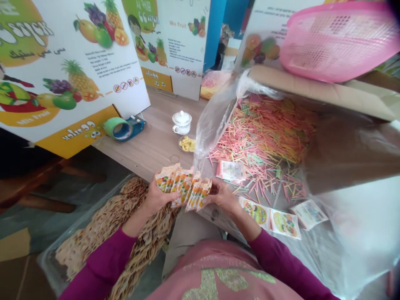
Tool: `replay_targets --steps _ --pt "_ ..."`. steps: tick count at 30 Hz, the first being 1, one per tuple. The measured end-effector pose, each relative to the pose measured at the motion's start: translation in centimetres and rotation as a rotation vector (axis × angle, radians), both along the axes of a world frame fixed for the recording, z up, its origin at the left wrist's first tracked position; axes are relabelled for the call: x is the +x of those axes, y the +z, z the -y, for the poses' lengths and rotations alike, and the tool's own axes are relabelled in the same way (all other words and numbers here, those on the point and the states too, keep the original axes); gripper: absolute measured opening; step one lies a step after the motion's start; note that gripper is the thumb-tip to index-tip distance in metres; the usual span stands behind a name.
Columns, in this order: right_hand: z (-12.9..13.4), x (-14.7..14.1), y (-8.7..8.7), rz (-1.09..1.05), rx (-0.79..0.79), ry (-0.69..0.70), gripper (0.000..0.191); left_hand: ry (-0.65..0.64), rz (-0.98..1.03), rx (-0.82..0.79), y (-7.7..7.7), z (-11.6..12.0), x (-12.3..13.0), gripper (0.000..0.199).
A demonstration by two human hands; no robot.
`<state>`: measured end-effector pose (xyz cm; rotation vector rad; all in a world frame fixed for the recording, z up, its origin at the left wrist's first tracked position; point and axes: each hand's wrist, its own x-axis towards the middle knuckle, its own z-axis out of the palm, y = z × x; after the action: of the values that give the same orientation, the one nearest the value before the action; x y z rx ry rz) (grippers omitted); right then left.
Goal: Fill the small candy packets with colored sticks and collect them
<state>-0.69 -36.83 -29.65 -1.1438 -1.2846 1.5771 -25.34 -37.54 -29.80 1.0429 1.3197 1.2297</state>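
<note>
A row of small printed packets (184, 187) is held upright at the table's front edge, between both hands. My left hand (159, 196) is closed round the left end of the row, thumb across the front. At the right end, my right hand (222, 197) pinches the packets between thumb and fingers. Right of them lies a pile of thin coloured sticks (265, 133) on clear plastic. A bundle of packets (231, 171) rests at the pile's near edge. Printed packets (270, 218) and another bundle (310, 214) lie nearer the front right.
A lidded white cup (181, 121), a small dish of yellow pieces (187, 143) and a tape dispenser (123, 128) stand on the table (156, 143). Large printed cartons (103, 66) rise behind. A pink basket (337, 46) is back right. A clear bin of packet strips (103, 233) sits below left.
</note>
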Motion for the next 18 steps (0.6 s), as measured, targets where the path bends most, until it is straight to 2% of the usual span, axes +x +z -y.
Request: replay_targets --steps 3,6,10,13,16,18 --pt "0.4 -0.3 0.4 -0.141 -0.106 0.025 0.044 0.019 0.002 0.058 -0.2 0.6 -0.1 0.089" --pt "0.9 -0.7 0.3 -0.171 -0.107 0.006 0.048 0.016 0.013 0.11 -0.3 1.0 0.1 0.081" --pt "0.9 -1.1 0.7 -0.079 -0.017 0.019 0.049 0.007 0.085 0.128 -0.4 1.8 0.3 0.075" --pt "0.2 -1.2 2.3 -0.097 0.082 0.0 0.048 -0.013 0.08 0.175 -0.1 1.9 0.3 0.075" --pt "-1.0 -1.4 3.7 -0.1 0.187 -0.021 0.046 -0.032 0.041 0.256 0.3 0.8 0.6 0.083" --pt "-1.8 -1.6 3.6 -0.063 0.248 -0.06 0.044 -0.053 0.008 0.318 0.2 -0.7 1.5 0.089"
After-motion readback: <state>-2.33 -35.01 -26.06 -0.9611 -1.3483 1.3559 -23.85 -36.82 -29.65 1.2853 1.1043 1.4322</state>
